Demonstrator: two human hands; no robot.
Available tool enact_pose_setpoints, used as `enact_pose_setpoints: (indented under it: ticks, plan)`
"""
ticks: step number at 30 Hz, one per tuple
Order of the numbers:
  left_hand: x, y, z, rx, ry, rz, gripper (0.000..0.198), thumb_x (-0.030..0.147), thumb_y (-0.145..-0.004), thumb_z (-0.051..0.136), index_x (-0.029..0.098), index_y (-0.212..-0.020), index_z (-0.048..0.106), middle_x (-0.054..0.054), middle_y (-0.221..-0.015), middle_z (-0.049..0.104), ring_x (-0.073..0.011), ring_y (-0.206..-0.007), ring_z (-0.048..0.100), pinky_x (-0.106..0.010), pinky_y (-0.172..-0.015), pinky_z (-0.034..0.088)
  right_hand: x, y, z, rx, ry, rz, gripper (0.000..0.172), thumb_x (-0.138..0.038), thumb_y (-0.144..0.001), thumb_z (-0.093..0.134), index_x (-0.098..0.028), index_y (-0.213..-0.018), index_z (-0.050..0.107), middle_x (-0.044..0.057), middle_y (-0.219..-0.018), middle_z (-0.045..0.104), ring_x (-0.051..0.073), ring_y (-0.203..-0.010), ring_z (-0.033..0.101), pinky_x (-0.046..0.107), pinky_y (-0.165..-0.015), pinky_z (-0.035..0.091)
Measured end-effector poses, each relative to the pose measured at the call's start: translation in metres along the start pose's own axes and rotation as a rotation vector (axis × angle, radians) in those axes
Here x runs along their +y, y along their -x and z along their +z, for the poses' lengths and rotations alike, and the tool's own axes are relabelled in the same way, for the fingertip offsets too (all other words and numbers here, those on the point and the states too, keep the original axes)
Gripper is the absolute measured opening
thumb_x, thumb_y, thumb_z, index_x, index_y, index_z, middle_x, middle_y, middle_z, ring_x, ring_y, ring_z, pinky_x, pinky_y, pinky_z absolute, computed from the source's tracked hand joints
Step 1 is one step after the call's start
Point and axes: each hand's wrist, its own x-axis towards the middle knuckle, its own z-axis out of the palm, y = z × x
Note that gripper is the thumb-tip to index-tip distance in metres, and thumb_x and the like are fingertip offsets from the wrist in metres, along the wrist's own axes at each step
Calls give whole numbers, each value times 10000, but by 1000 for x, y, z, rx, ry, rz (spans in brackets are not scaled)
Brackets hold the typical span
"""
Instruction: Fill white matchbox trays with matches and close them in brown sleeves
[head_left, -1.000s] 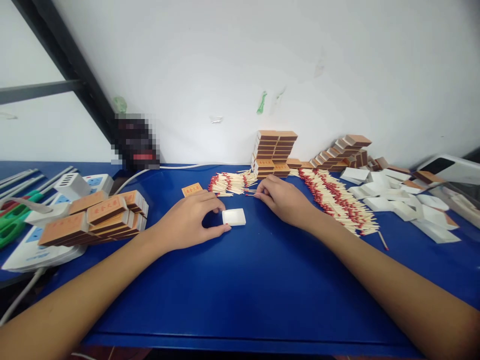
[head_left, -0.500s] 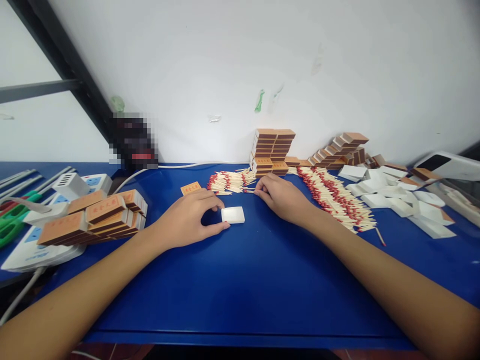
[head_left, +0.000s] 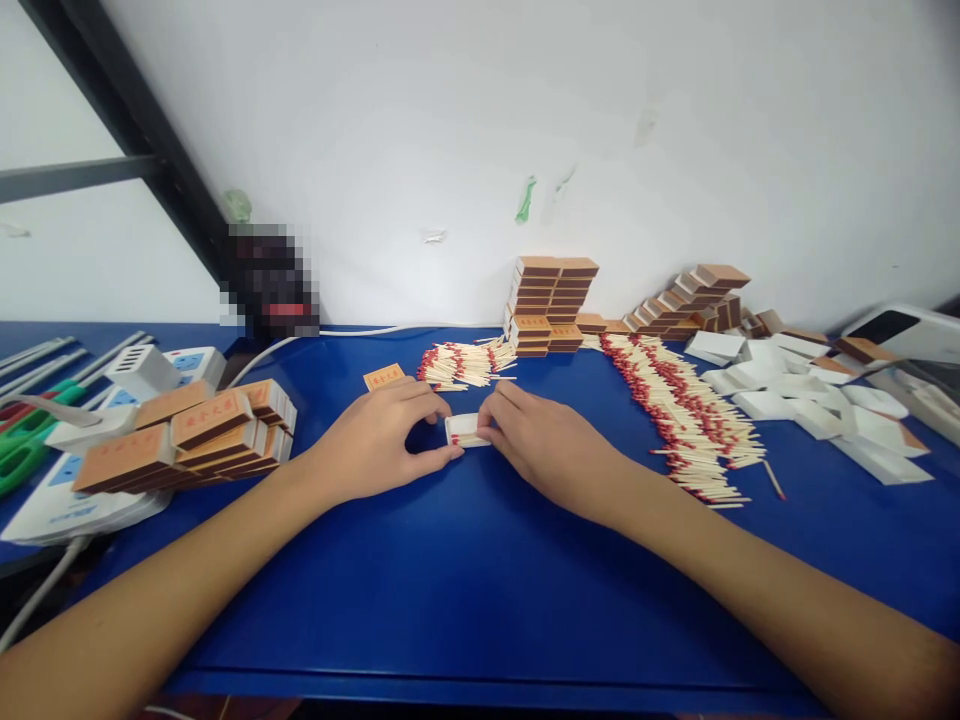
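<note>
A small white matchbox tray (head_left: pixel 460 424) lies on the blue table. My left hand (head_left: pixel 379 432) steadies its left end, with thumb and fingertips at the near and far corners. Over the tray's right end, my right hand (head_left: pixel 544 442) pinches a few matches (head_left: pixel 466 439); their red heads point left inside the tray. My right fingers hide the other ends. Just behind lies a loose pile of matches (head_left: pixel 463 364). An orange matchbox cover (head_left: pixel 384 376) is beyond my left knuckles.
At the back stand stacked matchboxes (head_left: pixel 551 300). A long band of matches (head_left: pixel 682 415) and many white trays (head_left: pixel 817 390) lie to the right. More matchboxes (head_left: pixel 202 425) sit by a white power strip (head_left: pixel 82 500) on the left, near green-handled scissors (head_left: pixel 26 455).
My right hand has moved left and nearer, from the match pile to the tray, bringing matches into it. Some matches at the right band's near end, formerly hidden by my forearm, now show.
</note>
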Motion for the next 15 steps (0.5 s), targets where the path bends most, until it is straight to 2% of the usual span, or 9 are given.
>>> enact_pose_setpoints:
  ticks: [2,4,7,8,11,15]
  plan:
    - [0,0,0,-1,-2,3,291,467,-973,769,196,-1072,728,-62,-1055,776,-272,-1029,727,-419,-882,553,5,-1,2,38,-69,-23,113,-232,-1105,562,-210,-1017,629,69,-1055,698,201,-862,653,317,-726,445]
    - [0,0,0,-4,-2,1,293,468,-974,772,197,-1081,734,-60,-1050,774,-273,-1033,727,-421,-888,552,19,-6,4,129,-147,-17,110,-244,-1092,580,-221,-999,633,55,-1022,696,192,-852,638,308,-737,444]
    - [1,0,1,-5,2,5,294,474,-979,767,202,-1087,739,-60,-1056,772,-272,-1037,724,-422,-896,550,46,-16,8,275,-160,94,54,-205,-1042,618,-210,-1034,671,65,-1015,693,190,-814,614,324,-761,451]
    - [1,0,1,-4,3,9,294,475,-979,766,203,-1086,739,-61,-1059,771,-270,-1034,724,-420,-895,549,54,-20,9,284,-154,134,54,-210,-1019,652,-206,-1060,687,68,-1029,694,192,-810,612,331,-774,456]
    - [2,0,0,-8,6,4,290,472,-976,767,205,-1083,738,-59,-1056,766,-262,-1019,720,-410,-882,544,71,-28,12,237,-145,191,36,-232,-992,689,-201,-990,707,70,-1003,686,200,-816,611,339,-783,462]
    - [3,-1,-1,-19,12,-4,282,476,-978,762,216,-1086,739,-56,-1049,766,-258,-1016,710,-406,-883,537,78,-30,12,142,-109,240,127,-248,-1022,645,-204,-904,657,80,-982,680,216,-851,622,341,-779,456]
